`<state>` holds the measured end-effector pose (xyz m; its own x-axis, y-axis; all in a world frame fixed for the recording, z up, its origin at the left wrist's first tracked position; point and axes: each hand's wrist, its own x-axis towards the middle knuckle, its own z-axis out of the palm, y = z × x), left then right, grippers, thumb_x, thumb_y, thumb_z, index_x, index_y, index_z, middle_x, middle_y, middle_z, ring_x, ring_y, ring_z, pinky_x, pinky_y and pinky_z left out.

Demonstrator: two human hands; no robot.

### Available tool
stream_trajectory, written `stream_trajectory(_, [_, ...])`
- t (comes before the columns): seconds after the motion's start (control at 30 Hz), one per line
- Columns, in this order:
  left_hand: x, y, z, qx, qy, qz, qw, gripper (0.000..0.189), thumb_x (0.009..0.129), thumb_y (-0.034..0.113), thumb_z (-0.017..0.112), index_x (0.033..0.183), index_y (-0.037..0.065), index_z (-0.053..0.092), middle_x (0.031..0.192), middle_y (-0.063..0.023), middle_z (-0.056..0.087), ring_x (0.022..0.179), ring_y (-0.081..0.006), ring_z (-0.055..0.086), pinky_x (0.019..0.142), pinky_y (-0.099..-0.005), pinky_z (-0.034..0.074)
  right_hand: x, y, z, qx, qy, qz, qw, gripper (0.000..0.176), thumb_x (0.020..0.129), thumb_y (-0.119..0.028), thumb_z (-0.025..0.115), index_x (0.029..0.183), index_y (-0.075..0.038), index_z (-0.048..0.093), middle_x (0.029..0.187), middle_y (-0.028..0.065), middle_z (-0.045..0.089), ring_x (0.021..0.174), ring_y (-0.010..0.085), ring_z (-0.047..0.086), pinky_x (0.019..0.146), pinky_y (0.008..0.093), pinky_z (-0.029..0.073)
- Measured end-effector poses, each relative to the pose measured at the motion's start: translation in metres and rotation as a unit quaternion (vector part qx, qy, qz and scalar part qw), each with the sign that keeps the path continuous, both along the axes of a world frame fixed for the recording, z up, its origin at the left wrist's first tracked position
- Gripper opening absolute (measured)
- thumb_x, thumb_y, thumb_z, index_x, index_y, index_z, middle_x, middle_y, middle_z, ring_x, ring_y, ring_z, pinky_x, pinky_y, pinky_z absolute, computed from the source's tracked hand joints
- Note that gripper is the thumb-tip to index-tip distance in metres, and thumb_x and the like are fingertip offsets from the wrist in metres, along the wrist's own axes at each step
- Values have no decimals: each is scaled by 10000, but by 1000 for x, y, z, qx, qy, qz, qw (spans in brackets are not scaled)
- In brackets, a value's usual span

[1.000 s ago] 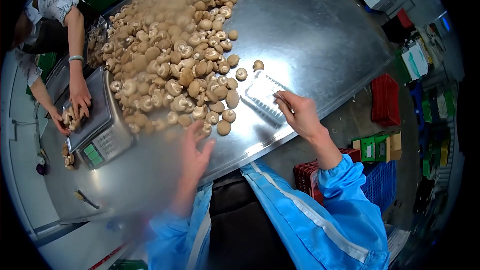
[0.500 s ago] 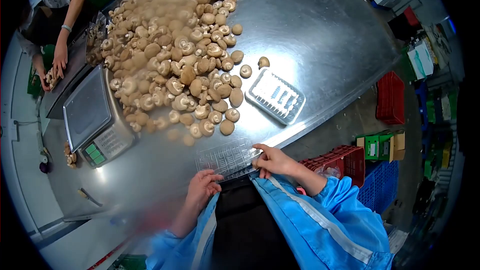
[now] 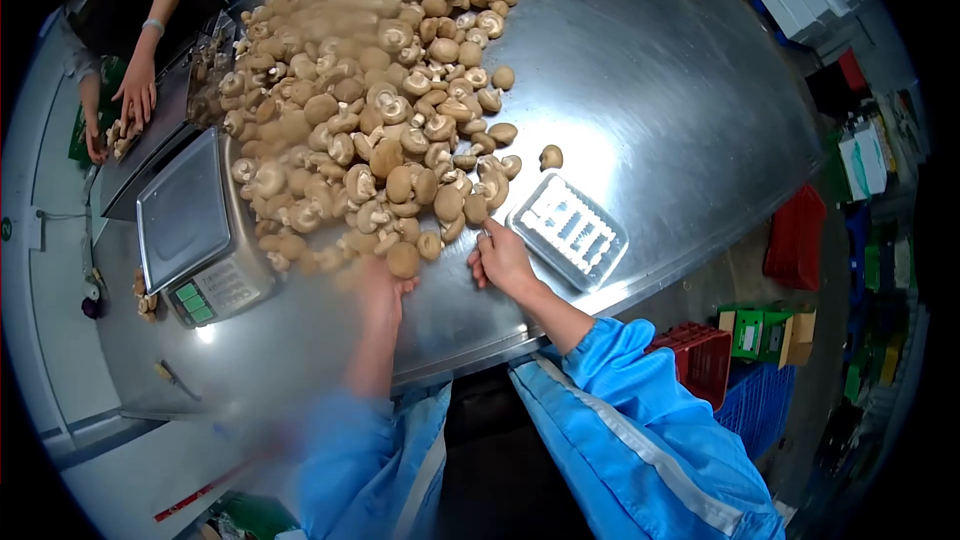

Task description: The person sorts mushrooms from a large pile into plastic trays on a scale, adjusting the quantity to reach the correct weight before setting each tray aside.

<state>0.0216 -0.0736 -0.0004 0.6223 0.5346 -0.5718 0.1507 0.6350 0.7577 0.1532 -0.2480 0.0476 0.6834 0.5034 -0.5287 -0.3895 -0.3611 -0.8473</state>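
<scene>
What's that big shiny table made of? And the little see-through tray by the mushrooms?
The table looks like bare metal, probably stainless steel: grey, brushed, with blurry reflections. The tray looks like thin clear plastic: the table shows through, and its ridges glint white.

The mushrooms are tan to brown, with round caps and short pale stems. They lie loose in a broad heap on the table, running from the top centre of the frame down to its middle. Some sit cap up, and others are turned over and show pale gills. The heap thins at its lower edge, where the lowest mushroom lies cap up, round and brown. A lone mushroom sits just right of the heap.
</scene>
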Motion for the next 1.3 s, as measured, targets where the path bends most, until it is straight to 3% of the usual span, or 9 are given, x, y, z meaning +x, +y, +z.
stream_trajectory(0.1, [19,1,-6,86,27,69,994,256,1038,56,329,1211,-45,489,945,-193,661,574,-242,604,456,-318,502,15,22,-13,11,-22,-10,1000,203,1019,-50,370,1138,33,512,678,94,583,493,166,589,414,322,496])
stream_trajectory(0.2, [19,-1,-13,137,57,90,985,214,1000,51,396,1179,-4,501,919,-153,658,564,-211,596,445,-311,462,15,27,-20,34,-5,-23,999,252,1026,-60,367,1218,18,510,696,89,577,500,156,583,421,309,493])
stream_trajectory(0.33, [-2,-18,9,60,5,67,996,237,1002,40,409,1224,3,480,931,-166,669,586,-229,631,434,-289,458,2,6,-17,67,13,-17,997,405,1053,-89,378,1449,-23,427,745,98,598,497,136,561,447,281,498])
stream_trajectory(0.63, [-47,-22,41,38,-11,-11,999,301,1002,31,451,1302,7,478,1020,-162,682,622,-219,663,460,-252,492,-38,-21,20,83,14,-66,994,388,1057,-97,383,1432,-25,452,788,88,589,517,110,555,456,260,497])
stream_trajectory(0.93, [-78,82,98,97,-26,-47,994,352,1009,137,485,1343,26,491,1042,-146,679,651,-177,658,475,-237,490,-82,67,58,116,-16,-65,991,403,1062,-113,387,1455,-30,427,801,106,604,500,133,561,441,268,493])
stream_trajectory(1.1, [-120,182,127,69,-145,-30,986,468,995,134,542,1415,-33,419,1219,-192,638,839,-244,689,625,-308,563,-102,171,69,155,-20,-26,987,407,1061,-120,394,1457,-27,415,799,83,607,533,103,564,461,252,504])
stream_trajectory(1.17, [-152,239,85,335,-128,-121,926,508,964,109,587,1419,-36,415,1243,-192,625,829,-237,686,623,-302,559,-114,214,79,161,2,-20,987,402,1061,-121,394,1454,-45,429,779,74,608,513,103,559,456,254,505])
stream_trajectory(1.27, [-175,301,93,442,-96,-150,879,583,905,82,671,1414,-41,416,1204,-169,644,767,-187,674,591,-251,541,-133,273,71,187,-18,9,982,400,1061,-117,395,1454,-57,438,777,60,609,521,102,566,450,255,502])
stream_trajectory(1.3, [-184,315,98,354,-55,-94,929,574,903,88,676,1406,-40,429,1169,-159,656,746,-171,669,574,-239,533,-139,290,67,185,-33,20,982,410,1059,-108,395,1464,-56,427,783,62,613,516,100,564,441,257,491])
